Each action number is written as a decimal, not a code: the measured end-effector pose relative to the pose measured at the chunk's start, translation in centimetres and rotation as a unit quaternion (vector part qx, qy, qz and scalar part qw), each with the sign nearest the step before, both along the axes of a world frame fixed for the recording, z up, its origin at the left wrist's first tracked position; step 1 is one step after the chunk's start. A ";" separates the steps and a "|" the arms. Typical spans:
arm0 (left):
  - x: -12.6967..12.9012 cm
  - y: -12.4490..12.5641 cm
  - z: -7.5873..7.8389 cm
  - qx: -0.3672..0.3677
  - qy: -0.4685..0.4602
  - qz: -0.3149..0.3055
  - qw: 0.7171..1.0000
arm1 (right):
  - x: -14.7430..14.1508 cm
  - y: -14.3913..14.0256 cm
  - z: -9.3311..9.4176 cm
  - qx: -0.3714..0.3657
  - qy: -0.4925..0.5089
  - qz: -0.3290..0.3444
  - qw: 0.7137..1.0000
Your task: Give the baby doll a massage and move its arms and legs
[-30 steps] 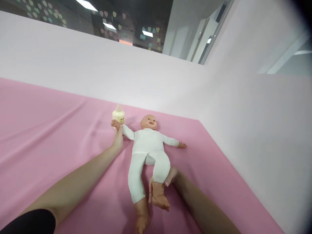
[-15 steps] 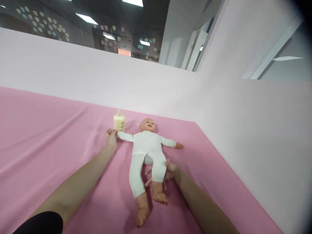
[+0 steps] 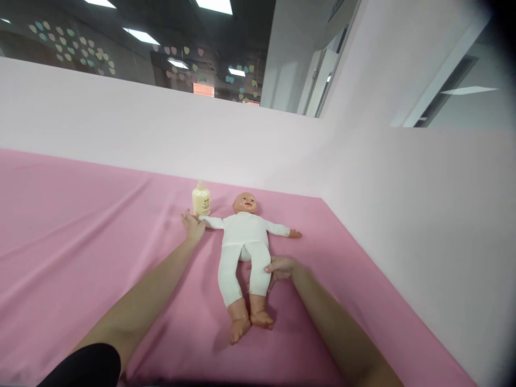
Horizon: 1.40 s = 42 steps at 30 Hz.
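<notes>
A baby doll in a white suit lies on its back on the pink sheet, arms spread and bare feet towards me. My left hand is at the end of the doll's arm on the left side, closed around its hand, which my fingers mostly hide. Around the knee of the doll's leg on the right, my right hand is closed, thumb on top and fingers under the leg. Just beyond my left hand stands a pale yellow pump bottle, upright.
The pink sheet is creased on the left. A white wall runs behind the doll, and another wall rises on the right. Above them are windows, one with heart stickers.
The doll's leg on the right has come down and straightened, its feet now close together. My right hand's grip has shifted slightly up the leg. My left hand stays at the doll's hand.
</notes>
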<state>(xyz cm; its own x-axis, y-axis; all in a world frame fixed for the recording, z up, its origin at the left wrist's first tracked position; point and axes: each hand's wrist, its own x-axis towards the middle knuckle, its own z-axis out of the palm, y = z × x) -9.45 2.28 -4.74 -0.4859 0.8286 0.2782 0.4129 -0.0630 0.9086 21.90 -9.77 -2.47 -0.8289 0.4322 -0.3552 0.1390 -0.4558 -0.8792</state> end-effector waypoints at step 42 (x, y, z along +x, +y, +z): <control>5.1 -19.0 2.6 -0.196 -0.386 -0.716 0.548 | 4.4 8.5 -1.9 -0.065 0.155 -0.601 0.782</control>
